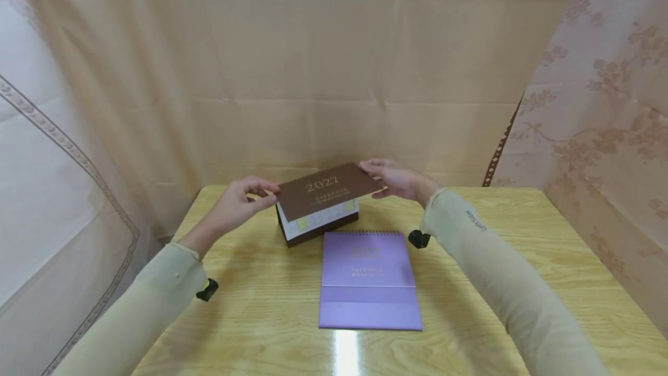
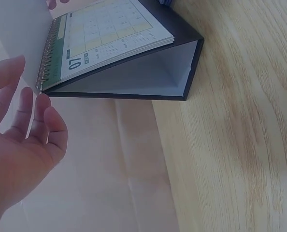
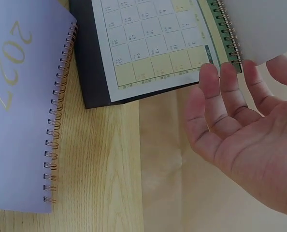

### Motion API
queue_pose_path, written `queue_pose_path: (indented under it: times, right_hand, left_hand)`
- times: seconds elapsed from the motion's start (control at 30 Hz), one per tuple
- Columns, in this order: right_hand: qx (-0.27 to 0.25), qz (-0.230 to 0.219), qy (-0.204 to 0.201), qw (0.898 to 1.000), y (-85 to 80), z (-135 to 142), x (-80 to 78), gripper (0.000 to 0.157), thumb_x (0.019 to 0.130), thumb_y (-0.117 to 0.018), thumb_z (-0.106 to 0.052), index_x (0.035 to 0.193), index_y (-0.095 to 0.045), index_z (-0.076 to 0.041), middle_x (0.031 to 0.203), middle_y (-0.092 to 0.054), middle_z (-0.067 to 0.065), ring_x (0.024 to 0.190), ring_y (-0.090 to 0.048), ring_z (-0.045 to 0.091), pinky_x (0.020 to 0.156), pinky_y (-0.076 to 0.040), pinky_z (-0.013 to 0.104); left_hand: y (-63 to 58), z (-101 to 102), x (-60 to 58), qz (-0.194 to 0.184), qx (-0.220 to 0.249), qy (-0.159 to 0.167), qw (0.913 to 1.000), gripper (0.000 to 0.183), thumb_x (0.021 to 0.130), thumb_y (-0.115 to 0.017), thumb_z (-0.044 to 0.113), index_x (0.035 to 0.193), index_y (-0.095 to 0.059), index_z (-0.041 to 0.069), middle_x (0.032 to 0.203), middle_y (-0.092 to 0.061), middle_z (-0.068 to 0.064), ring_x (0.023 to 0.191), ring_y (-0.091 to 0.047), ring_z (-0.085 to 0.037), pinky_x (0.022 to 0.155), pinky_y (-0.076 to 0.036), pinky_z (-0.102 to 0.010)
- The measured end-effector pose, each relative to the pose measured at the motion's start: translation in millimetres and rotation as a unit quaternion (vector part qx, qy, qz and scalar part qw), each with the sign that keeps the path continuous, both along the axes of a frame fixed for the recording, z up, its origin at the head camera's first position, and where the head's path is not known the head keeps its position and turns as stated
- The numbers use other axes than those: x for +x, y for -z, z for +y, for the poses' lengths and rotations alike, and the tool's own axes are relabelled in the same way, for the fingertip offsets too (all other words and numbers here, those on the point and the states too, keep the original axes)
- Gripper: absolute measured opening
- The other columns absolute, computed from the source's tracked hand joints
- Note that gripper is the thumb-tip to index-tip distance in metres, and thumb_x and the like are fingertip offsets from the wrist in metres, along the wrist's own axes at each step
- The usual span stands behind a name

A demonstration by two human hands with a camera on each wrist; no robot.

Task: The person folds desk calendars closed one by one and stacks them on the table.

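A brown desk calendar (image 1: 329, 187) marked 2027 stands as a tent on the table, its cover lifted at an angle off the pages. My left hand (image 1: 241, 202) pinches the cover's left edge between thumb and forefinger. At the cover's right end, near the spiral binding, my right hand (image 1: 396, 180) holds it with the thumb on the printed side. Beneath the cover, the 07 page (image 2: 109, 29) shows in the left wrist view, and its date grid (image 3: 153, 43) in the right wrist view. A purple desk calendar (image 1: 367, 266) stands nearer me, right of centre.
Both calendars are on a light wood-grain table (image 1: 250, 318). Behind its far edge hangs a beige cloth (image 1: 313, 74), with patterned curtains (image 1: 610, 132) at the sides. Small black pieces (image 1: 207, 289) hang under both sleeves.
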State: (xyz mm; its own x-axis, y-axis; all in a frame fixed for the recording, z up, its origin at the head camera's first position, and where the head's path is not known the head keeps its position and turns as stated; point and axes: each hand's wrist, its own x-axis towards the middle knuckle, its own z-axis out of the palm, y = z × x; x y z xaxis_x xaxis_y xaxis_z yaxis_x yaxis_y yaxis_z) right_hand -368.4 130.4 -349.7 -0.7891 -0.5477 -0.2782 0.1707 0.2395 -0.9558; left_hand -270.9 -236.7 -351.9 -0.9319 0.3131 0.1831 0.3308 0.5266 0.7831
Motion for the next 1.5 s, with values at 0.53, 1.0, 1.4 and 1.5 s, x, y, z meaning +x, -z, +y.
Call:
queue_pose_path:
  times: [0.53, 1.0, 1.4, 1.5]
  right_hand:
    - [0.015, 0.018, -0.004, 1.0, 12.2, 1, -2.7, 0.019, 0.109, -0.05, -0.026, 0.115, -0.055, -0.009, 0.091, -0.066, 0.002, 0.086, -0.063, 0.019, 0.08, -0.05, 0.041]
    - [0.044, 0.022, -0.004, 0.999, 17.4, 2, -0.3, 0.024, 0.109, -0.05, -0.026, 0.122, -0.056, -0.007, 0.115, -0.063, 0.012, 0.1, -0.066, 0.027, 0.097, -0.048, 0.056]
    - [0.069, 0.021, -0.009, 0.997, 17.1, 0, 2.4, 0.028, 0.108, -0.05, -0.027, 0.127, -0.056, -0.007, 0.126, -0.061, 0.013, 0.116, -0.059, 0.038, 0.081, -0.054, 0.038]
    - [0.076, 0.019, -0.011, 0.997, 16.4, 0, 2.9, 0.029, 0.109, -0.05, -0.027, 0.129, -0.055, -0.007, 0.128, -0.061, 0.013, 0.117, -0.059, 0.038, 0.082, -0.053, 0.038]
  left_hand:
    - [6.7, 1, 3.6, 0.006, -0.022, -0.003, 0.9997, 0.02, 0.095, -0.075, 0.019, 0.112, -0.075, 0.009, 0.123, -0.061, -0.011, 0.106, -0.058, -0.029, 0.083, -0.049, -0.04]
    - [14.4, 3, 5.5, 0.009, -0.03, -0.005, 0.9995, 0.019, 0.094, -0.075, 0.018, 0.112, -0.074, 0.01, 0.123, -0.062, -0.011, 0.107, -0.058, -0.032, 0.082, -0.049, -0.042]
    - [19.4, 7, 8.2, 0.007, -0.029, -0.009, 0.9995, 0.017, 0.092, -0.075, 0.011, 0.109, -0.072, 0.009, 0.119, -0.062, -0.01, 0.103, -0.059, -0.03, 0.081, -0.05, -0.041]
    - [20.8, 7, 7.9, 0.01, -0.033, -0.013, 0.9993, 0.017, 0.092, -0.076, 0.01, 0.108, -0.071, 0.009, 0.119, -0.061, -0.011, 0.102, -0.059, -0.03, 0.081, -0.05, -0.041]
